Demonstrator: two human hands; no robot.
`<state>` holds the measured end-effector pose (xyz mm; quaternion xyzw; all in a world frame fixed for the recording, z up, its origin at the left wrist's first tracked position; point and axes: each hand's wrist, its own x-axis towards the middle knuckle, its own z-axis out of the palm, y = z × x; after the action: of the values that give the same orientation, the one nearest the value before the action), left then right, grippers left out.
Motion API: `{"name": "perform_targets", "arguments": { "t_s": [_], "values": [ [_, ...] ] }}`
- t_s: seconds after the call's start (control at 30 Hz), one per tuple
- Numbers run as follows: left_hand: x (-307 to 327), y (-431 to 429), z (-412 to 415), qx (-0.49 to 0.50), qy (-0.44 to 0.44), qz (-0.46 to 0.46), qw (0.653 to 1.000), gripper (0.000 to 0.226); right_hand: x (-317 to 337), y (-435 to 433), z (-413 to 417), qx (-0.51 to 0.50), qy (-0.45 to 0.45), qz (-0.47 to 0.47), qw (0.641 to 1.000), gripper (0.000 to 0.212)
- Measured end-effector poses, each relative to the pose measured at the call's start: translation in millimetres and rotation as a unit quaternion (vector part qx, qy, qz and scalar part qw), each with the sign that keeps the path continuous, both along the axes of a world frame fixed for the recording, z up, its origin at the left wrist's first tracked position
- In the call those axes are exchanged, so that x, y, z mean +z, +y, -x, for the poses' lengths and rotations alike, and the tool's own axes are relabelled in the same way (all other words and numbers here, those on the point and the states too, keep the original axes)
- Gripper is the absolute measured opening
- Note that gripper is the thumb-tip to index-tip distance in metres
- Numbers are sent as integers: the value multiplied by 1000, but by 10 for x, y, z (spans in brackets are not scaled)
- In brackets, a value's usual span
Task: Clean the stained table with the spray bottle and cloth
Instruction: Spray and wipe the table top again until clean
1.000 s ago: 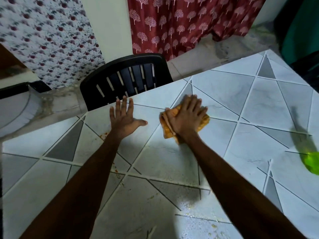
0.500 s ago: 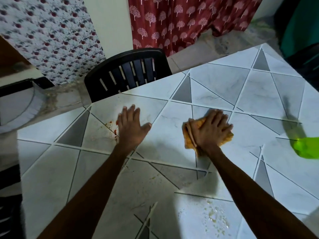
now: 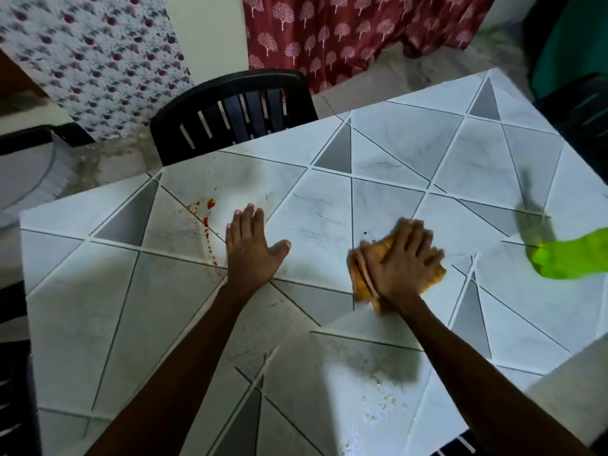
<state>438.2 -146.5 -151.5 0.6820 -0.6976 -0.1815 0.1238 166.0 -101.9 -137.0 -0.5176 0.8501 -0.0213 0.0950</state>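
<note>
On the table (image 3: pixel 394 143), the left hand (image 3: pixel 251 250) lies flat and open by the red stain (image 3: pixel 207 222) while the right hand (image 3: pixel 403 263) presses the cloth (image 3: pixel 359 276) with straight fingers (image 3: pixel 419 236) (bottle (image 3: pixel 572 258) off to its right), so a wide sweep might knock it.

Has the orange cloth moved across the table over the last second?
Yes. The orange cloth under the right hand has slid away from the grey triangle near the chair, towards the green spray bottle.

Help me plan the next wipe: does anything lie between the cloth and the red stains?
Yes: the left hand lies flat on the table, between the cloth and the red stains.
</note>
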Motion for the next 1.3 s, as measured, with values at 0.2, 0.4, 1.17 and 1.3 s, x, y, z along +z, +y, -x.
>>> {"name": "perform_targets", "arguments": {
  "t_s": [0.2, 0.4, 1.17, 1.3],
  "values": [
    [-33, 305, 82, 16, 2, 21, 1000, 77, -10, 137, -756, 148, -12, 28, 989, 101],
    [-24, 586, 150, -6, -14, 25, 1000, 87, 47, 1197, 157, 135, -10, 13, 991, 100],
    [-105, 1413, 342, -15, -50, -44, 998, 100, -41, 659, 325, 78, -24, -5, 997, 104],
    [-54, 1381, 368, -8, -50, -75, 996, 106, 9, 1452, -78, 297, -39, 23, 954, 96]
  ]
}}
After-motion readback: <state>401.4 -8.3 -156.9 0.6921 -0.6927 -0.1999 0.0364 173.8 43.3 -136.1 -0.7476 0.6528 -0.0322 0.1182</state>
